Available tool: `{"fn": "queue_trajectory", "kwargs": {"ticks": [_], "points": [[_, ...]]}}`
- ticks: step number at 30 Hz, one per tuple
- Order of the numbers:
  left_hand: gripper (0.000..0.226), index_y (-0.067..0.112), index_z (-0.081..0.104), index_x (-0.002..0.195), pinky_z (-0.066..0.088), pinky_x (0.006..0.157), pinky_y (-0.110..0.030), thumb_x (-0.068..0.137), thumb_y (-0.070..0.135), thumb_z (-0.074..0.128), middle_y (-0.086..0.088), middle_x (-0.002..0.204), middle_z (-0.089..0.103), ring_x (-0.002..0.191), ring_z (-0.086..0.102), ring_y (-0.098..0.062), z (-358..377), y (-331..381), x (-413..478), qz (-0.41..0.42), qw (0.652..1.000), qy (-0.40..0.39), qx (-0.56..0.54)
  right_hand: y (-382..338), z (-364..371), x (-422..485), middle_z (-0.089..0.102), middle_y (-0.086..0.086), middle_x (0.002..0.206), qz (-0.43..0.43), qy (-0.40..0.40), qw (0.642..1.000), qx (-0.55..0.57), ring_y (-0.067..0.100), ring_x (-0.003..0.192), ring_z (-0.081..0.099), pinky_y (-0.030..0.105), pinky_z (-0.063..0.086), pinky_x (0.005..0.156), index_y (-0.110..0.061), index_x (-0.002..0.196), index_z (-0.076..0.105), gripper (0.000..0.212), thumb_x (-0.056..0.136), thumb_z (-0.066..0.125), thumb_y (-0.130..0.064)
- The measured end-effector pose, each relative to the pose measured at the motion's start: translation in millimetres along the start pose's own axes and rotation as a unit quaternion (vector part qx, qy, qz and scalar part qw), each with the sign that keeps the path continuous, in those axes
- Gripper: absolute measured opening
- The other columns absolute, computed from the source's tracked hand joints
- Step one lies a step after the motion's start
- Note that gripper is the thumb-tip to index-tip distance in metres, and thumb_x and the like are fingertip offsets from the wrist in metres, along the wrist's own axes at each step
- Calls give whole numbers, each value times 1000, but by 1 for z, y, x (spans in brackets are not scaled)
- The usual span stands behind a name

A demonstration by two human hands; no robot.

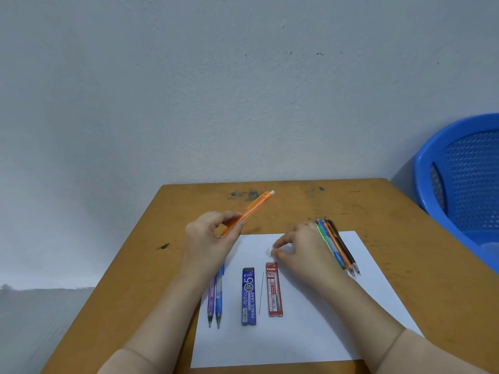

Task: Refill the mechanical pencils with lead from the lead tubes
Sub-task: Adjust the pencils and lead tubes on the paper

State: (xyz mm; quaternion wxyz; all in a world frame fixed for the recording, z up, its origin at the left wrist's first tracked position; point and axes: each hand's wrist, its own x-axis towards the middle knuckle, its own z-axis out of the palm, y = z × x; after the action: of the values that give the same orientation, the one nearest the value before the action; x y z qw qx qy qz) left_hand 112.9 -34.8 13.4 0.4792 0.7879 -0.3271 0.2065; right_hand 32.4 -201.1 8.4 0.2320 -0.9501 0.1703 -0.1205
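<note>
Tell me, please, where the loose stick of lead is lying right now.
In the head view, the loose lead lies on the white paper, in the gap between the blue lead tube and the red lead tube.

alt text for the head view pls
A left hand holds an orange pencil tilted over a wooden table while the right hand pinches a small pale piece on a white paper. On the paper lie a blue lead tube, a red lead tube and more pencils.
</note>
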Motion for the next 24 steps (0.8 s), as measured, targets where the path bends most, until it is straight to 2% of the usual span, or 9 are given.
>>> {"fn": "queue_trajectory", "kwargs": {"ticks": [4,8,12,16,19,22,24], "points": [[19,18,73,97,41,74,-2,79,17,74,11,88,68,93,58,2,1,-3,1,3,1000,1,15,-2,3,0,52,-8,104,-8,1,1000,-13,7,106,34,27,34,88,-25,101,73,27,84,65,-45],[18,18,72,98,41,75,-2,79,17,74,11,89,68,89,60,2,1,-2,1,4,1000,1,18,-4,4,0,51,-9,104,-14,6,1000,-15,7,107,36,24,31,83,-25,99,73,25,84,65,-43],[19,17,72,98,42,75,-2,79,17,73,9,90,69,84,59,6,0,-2,1,1,1000,0,20,-4,4,1,53,-9,107,-8,8,1000,-5,4,103,34,23,32,83,-25,92,73,19,84,67,-41],[20,16,73,99,41,74,-1,79,17,74,9,91,69,84,59,5,1,-2,1,-7,1000,-2,19,0,1,3,55,-7,104,-8,17,1000,23,10,109,40,26,32,86,-26,86,73,11,83,68,-36],[20,17,73,99,44,73,-6,79,17,74,8,92,69,85,60,3,0,-4,2,-8,1000,-8,24,3,-5,6,59,-2,105,-7,50,996,72,14,112,44,30,37,89,-25,87,73,7,83,69,-30],[18,17,73,98,47,76,-15,79,16,74,7,92,70,86,60,1,-1,-5,2,3,999,-16,33,3,-12,6,56,-10,85,-8,99,982,164,7,90,48,23,36,73,-22,84,73,2,83,71,-23],[18,16,74,97,49,77,-18,79,16,74,7,92,70,85,60,-2,-1,-4,3,10,999,-20,39,3,-15,5,57,-15,80,4,131,960,247,3,78,49,20,36,66,-25,79,72,5,82,72,-21]]}}
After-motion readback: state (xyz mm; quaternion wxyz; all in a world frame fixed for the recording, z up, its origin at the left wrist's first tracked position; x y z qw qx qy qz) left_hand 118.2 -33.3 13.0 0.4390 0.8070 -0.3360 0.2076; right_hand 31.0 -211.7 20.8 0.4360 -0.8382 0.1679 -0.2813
